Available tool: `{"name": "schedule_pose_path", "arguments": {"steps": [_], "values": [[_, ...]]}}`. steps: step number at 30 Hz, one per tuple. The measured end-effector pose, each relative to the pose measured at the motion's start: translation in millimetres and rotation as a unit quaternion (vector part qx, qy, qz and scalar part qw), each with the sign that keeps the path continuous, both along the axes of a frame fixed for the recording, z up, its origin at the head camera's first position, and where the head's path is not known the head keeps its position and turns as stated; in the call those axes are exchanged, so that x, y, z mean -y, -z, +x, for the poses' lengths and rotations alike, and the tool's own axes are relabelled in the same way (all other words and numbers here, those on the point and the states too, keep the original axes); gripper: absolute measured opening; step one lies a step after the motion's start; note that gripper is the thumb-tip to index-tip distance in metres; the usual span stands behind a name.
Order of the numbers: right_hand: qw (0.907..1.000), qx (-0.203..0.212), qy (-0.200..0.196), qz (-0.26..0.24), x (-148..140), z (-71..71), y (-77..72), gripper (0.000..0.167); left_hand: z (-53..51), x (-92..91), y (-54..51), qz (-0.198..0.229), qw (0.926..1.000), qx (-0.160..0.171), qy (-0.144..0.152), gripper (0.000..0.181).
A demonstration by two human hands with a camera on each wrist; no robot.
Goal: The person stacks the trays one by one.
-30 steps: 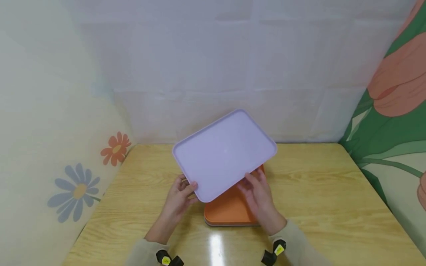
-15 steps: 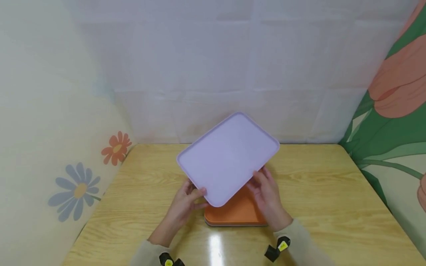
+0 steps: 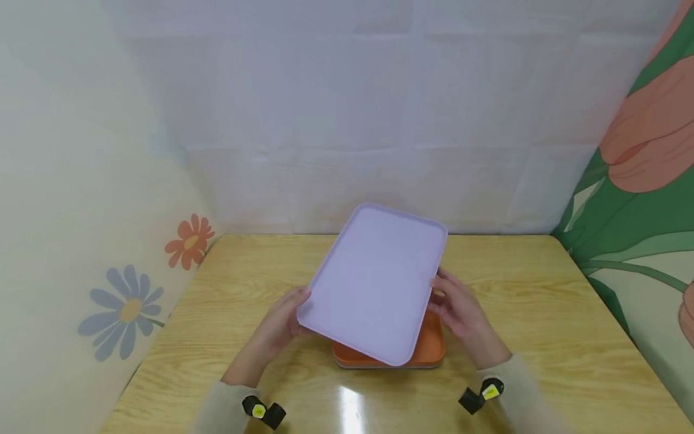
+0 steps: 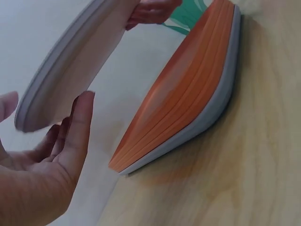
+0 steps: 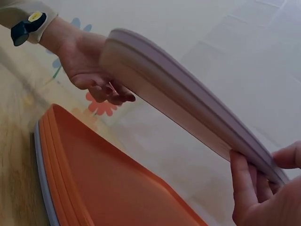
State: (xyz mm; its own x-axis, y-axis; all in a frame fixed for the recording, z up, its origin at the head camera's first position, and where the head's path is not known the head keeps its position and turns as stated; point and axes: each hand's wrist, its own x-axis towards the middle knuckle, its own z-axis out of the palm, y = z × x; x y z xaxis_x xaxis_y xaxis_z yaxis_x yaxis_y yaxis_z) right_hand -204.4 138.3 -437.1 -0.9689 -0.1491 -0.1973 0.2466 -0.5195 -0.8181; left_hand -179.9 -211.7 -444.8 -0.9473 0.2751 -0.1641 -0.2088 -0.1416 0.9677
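Observation:
A pale lilac tray [image 3: 374,283] with rounded corners and a low rim is held up above the table, tilted and turned askew. My left hand [image 3: 279,319] holds its near left corner, thumb over the rim and fingers beneath. At the right edge, my right hand [image 3: 463,310] pinches the rim between thumb and fingers, as the right wrist view also shows. Under it, partly covered in the head view, lies a stack of several orange trays [image 5: 108,174]. A grey tray [image 4: 209,112] forms the bottom of that stack.
The wood-grain table [image 3: 542,313] extends to both sides of the stack. White cloth [image 3: 347,108] hangs along its back edge. Painted flowers mark the left wall [image 3: 65,181], and a green and pink mural [image 3: 645,199] covers the right.
The lilac tray has turned clockwise and come lower and nearer. My left hand has shifted onto its near left corner, and my right hand has moved right with its edge.

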Motion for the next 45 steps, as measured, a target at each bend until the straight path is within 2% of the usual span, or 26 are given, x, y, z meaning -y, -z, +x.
{"name": "schedule_pose_path", "arguments": {"steps": [5, 9, 15, 19, 26, 30, 38, 45], "values": [[0.9977, -0.043, -0.05, 0.014, -15.4, 0.5, -1.5, 0.038, -8.2, 2.7, -4.3, -0.023, 0.9976, -0.012, 0.064, 0.059], [0.9928, -0.081, -0.087, 0.02, -24.1, 0.7, -1.4, 0.035, -15.4, 0.4, -7.3, -0.029, 0.9957, -0.02, 0.086, 0.062], [0.9861, -0.109, -0.122, 0.029, -33.9, -2.7, -0.4, 0.036, -22.1, -5.8, -8.3, -0.036, 0.9963, -0.018, 0.076, 0.06], [0.9843, -0.108, -0.131, 0.048, -38.0, -8.0, 0.5, 0.037, -25.4, -8.2, -6.7, -0.04, 0.9969, -0.01, 0.067, 0.06], [0.9822, -0.093, -0.132, 0.095, -40.0, -14.5, 0.9, 0.053, -31.1, -10.4, -4.3, -0.04, 0.9965, -0.014, 0.072, 0.059], [0.9825, -0.083, -0.13, 0.105, -38.7, -17.8, 1.9, 0.059, -34.9, -10.7, -3.9, -0.046, 0.996, -0.016, 0.075, 0.06], [0.982, -0.072, -0.118, 0.129, -37.5, -28.4, 4.0, 0.061, -42.9, -14.8, -2.5, -0.056, 0.9952, -0.019, 0.078, 0.06], [0.9785, -0.068, -0.115, 0.157, -37.6, -39.3, 4.3, 0.06, -53.1, -16.6, -1.4, -0.069, 0.9949, -0.009, 0.073, 0.061]]}}
